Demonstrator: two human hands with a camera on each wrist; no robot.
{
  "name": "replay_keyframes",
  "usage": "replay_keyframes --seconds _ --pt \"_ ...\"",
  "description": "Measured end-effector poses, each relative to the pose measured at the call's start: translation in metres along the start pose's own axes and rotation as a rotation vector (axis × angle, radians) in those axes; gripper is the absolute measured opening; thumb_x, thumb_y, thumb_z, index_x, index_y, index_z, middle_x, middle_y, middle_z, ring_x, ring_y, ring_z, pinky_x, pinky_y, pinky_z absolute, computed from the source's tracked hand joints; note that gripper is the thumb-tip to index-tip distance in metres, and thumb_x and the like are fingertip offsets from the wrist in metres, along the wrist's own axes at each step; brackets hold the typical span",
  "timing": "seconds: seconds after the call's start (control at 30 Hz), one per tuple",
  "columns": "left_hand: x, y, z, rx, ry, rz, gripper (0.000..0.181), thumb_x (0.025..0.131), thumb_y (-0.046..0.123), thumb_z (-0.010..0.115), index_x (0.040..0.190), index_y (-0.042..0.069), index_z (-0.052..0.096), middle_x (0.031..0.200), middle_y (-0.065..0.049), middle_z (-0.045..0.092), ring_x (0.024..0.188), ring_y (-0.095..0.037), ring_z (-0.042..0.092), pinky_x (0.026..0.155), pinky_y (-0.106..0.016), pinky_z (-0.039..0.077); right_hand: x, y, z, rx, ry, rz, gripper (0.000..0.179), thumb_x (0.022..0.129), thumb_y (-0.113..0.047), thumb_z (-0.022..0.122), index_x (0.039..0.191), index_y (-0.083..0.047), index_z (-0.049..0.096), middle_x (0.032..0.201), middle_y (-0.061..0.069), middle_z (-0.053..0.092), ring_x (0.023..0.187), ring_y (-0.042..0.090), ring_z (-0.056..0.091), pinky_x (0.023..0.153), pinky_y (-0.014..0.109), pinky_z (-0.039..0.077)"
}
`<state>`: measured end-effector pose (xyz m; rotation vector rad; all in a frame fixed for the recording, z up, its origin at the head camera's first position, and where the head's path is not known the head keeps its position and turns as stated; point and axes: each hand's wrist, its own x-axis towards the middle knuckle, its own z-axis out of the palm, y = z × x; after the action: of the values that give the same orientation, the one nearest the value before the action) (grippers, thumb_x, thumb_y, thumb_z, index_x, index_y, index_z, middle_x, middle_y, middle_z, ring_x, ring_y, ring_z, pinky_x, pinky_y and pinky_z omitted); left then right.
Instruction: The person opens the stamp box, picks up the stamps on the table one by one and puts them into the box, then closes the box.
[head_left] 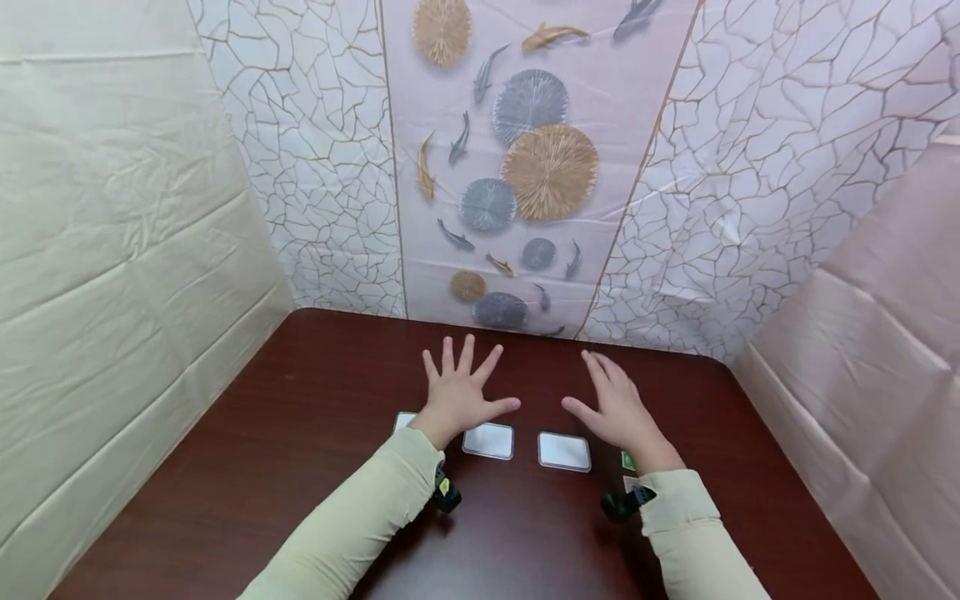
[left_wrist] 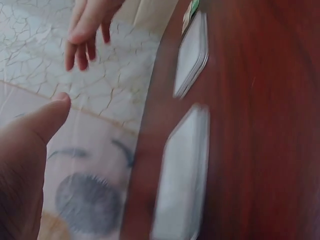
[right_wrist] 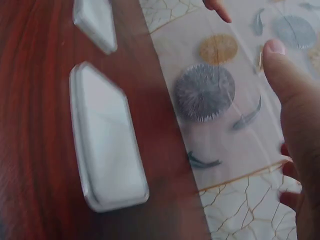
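Observation:
My left hand (head_left: 459, 396) hovers over the table with fingers spread wide and nothing in it. To its right my right hand (head_left: 618, 412) is held up too, fingers extended, thumb apart, also holding nothing. Flat white rectangular pieces with clear rims lie in a row beneath: one white piece (head_left: 489, 441) just below the left thumb, another white piece (head_left: 564, 452) between the hands, and a third white piece (head_left: 403, 421) partly hidden by the left wrist. A green-edged piece (head_left: 627, 461) shows beside the right wrist, mostly covered by it.
The dark red-brown table (head_left: 300, 450) runs back to a patterned cloth (head_left: 551, 171) with fish and round shapes. Plain pale cloth (head_left: 127, 208) hangs along the left side, and similar cloth (head_left: 862, 333) along the right. Black straps with devices sit on both wrists.

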<state>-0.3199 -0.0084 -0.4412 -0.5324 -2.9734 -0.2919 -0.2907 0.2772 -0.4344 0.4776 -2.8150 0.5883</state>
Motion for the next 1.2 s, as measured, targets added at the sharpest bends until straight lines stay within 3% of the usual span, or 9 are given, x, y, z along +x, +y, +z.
replay_keyframes --seconds 0.13,0.27,0.4,0.6,0.83,1.2 --pt "-0.001 0.02 0.018 -0.038 -0.046 0.045 0.101 0.081 0.089 0.041 0.162 0.039 0.009 0.17 -0.011 -0.001 0.153 -0.043 -0.01 0.113 -0.074 -0.005 -0.011 0.011 0.006 0.027 -0.091 -0.033 0.079 0.094 -0.047 0.067 0.155 -0.005 0.037 0.153 0.023 0.038 0.14 0.044 0.036 0.108 0.066 0.034" --pt "-0.004 0.037 0.032 -0.07 -0.086 0.091 0.103 0.079 0.086 0.052 0.162 0.033 0.021 0.169 -0.011 0.012 0.154 -0.04 0.003 0.116 -0.071 0.003 -0.019 0.016 0.009 0.022 -0.191 -0.065 0.075 0.089 -0.045 0.075 0.145 -0.001 0.051 0.14 0.02 0.051 0.128 0.039 0.05 0.102 0.059 0.045" --pt "-0.006 0.047 0.044 -0.085 -0.115 0.149 0.101 0.077 0.082 0.06 0.159 0.029 0.034 0.165 -0.009 0.028 0.153 -0.036 0.018 0.118 -0.066 0.012 -0.023 0.014 0.011 0.012 -0.281 -0.055 0.079 0.08 -0.045 0.083 0.137 0.002 0.058 0.126 0.016 0.058 0.114 0.032 0.058 0.095 0.052 0.05" --pt "-0.008 0.055 0.062 -0.114 -0.122 0.22 0.085 0.079 0.075 0.066 0.148 0.029 0.052 0.157 -0.007 0.04 0.149 -0.033 0.028 0.119 -0.061 0.019 -0.027 0.002 0.019 0.01 -0.398 0.021 0.081 0.073 -0.035 0.09 0.138 0.001 0.057 0.122 0.012 0.057 0.107 0.026 0.056 0.09 0.045 0.05" --pt "-0.01 0.057 0.071 -0.093 -0.09 0.257 0.068 0.083 0.066 0.068 0.138 0.028 0.061 0.148 -0.007 0.049 0.141 -0.031 0.038 0.117 -0.06 0.024 -0.026 -0.006 0.028 -0.032 -0.405 0.061 0.065 0.075 -0.018 0.089 0.132 0.0 0.064 0.114 0.01 0.055 0.098 0.024 0.053 0.082 0.04 0.05" --pt "-0.008 0.054 0.08 -0.122 -0.031 0.29 0.061 0.082 0.066 0.069 0.131 0.03 0.064 0.145 -0.005 0.051 0.145 -0.035 0.031 0.12 -0.057 0.018 -0.027 -0.002 0.028 -0.016 -0.417 0.075 0.059 0.076 -0.021 0.089 0.129 -0.007 0.066 0.113 0.01 0.056 0.094 0.021 0.054 0.079 0.041 0.051"
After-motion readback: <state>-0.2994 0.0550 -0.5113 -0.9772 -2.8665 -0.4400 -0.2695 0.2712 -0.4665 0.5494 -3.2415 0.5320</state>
